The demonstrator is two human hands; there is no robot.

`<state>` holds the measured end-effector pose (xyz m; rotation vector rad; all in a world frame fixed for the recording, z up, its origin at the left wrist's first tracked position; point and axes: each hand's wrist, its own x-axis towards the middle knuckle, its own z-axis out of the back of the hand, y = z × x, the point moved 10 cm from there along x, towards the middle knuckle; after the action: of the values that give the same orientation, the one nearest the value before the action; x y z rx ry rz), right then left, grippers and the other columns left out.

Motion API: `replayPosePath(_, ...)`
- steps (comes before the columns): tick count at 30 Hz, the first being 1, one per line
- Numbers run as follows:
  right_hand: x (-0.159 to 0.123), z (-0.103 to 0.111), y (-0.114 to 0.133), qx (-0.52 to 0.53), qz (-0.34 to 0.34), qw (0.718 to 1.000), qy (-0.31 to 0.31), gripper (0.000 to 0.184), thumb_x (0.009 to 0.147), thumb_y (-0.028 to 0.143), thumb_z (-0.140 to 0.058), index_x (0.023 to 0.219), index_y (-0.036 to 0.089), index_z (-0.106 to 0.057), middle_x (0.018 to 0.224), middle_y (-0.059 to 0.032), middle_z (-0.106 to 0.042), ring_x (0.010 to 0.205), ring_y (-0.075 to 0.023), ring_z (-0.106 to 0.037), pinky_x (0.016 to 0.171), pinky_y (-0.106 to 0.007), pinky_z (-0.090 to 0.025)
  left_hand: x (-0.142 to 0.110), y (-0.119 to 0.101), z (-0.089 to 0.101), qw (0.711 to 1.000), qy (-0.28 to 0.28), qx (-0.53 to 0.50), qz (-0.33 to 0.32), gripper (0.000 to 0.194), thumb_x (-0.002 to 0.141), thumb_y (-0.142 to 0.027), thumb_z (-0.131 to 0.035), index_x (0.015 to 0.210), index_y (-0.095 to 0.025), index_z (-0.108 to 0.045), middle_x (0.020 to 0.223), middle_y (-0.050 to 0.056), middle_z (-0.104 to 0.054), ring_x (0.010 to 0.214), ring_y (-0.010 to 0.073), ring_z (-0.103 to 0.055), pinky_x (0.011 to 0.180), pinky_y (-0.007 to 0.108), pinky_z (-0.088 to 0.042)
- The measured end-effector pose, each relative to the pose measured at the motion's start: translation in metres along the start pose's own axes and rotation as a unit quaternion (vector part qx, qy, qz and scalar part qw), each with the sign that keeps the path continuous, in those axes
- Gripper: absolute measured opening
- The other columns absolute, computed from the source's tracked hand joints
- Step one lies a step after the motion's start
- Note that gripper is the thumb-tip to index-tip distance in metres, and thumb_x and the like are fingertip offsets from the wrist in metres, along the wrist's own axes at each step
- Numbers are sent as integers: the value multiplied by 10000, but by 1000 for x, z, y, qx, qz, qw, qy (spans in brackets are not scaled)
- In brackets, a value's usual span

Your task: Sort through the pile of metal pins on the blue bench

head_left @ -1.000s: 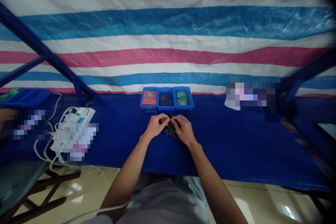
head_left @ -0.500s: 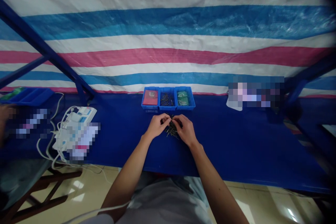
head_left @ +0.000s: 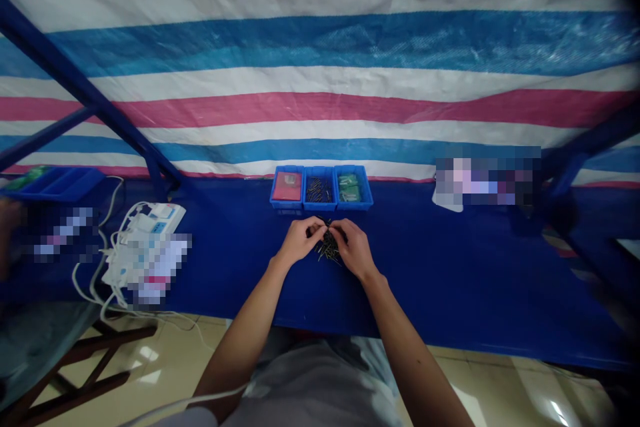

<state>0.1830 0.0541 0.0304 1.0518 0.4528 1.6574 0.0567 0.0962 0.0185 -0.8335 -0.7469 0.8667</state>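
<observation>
A pile of thin, dark, screw-like pieces [head_left: 329, 250] lies on the blue tabletop. Over its far edge my left hand [head_left: 301, 239] and my right hand [head_left: 354, 243] meet, thumbs and fingertips pinched close together. Whatever sits between the fingertips is too small and too covered to make out. Just beyond my hands stand three blue bins side by side. Red packets fill the left bin [head_left: 273, 197], more of the dark thin pieces lie in the middle bin [head_left: 320, 205], and the right bin [head_left: 356, 205] holds green-and-silver items.
On the left of the table [head_left: 425, 280] are a white power strip [head_left: 163, 217] with cables and a blurred-out item. Farther left stand a blue divided tray [head_left: 70, 187] and another person's hand [head_left: 7, 220]. A white object [head_left: 447, 199] lies back right, before a striped tarp [head_left: 320, 107].
My hands keep the same pinched pose over the pile, with barely visible finger movement. The view has shifted very slightly. At the far left, the other person's hand has drawn toward the picture's edge.
</observation>
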Motion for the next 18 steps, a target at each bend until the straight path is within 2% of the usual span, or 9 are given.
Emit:
replayPosePath(10, 0, -1, -1, -9, -1, 1000, 2, 214, 1013, 322, -449, 961, 220, -630, 887, -66, -646, 852, -220, -612, 795, -340, -476, 0, 1, 0, 1000, 4, 3, 8, 230, 932, -354, -571, 938, -160, -695, 681, 6, -704, 606, 125, -609, 630, 229, -438)
replayPosePath(18, 0, 0, 1, -26, 0, 1000, 4, 273, 1025, 335, -422, 867, 219, -611, 835, -60, -625, 810, -211, -597, 756, -330, -461, 0, 1, -1, 1000, 2, -3, 14, 254, 931, -389, -568, 933, -167, -692, 688, 11, -705, 622, 137, -622, 629, 237, -445)
